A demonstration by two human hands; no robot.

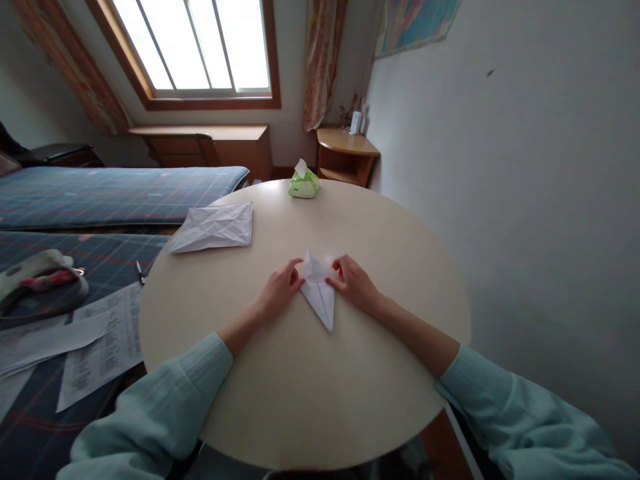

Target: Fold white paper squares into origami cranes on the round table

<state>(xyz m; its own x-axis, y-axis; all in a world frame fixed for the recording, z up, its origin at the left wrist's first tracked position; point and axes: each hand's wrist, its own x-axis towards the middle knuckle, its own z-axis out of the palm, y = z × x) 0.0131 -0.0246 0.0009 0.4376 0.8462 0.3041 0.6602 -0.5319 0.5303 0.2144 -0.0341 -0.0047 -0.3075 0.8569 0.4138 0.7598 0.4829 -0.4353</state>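
A small white folded paper [318, 289], kite-shaped with creases down its middle, lies on the round cream table [300, 393]. Its long point faces me and its shorter tip points away. My left hand [281, 288] is at its left corner, fingers curled and the thumb on the paper's edge. On the opposite side, my right hand [356, 283] has its thumb at the right corner, with the index finger bent above the tabletop. Both hands look closed in a pinch at the paper's sides; the fingers underneath are partly hidden.
Creased white sheets [215, 227] lie at the table's left rear. A green tissue pack [303, 181] stands at the far edge. Left of the table, a plaid-covered bed [120, 250] holds printed papers [107, 340], a pen [140, 273] and a pale bag [43, 280]. A wall [525, 200] rises on the right.
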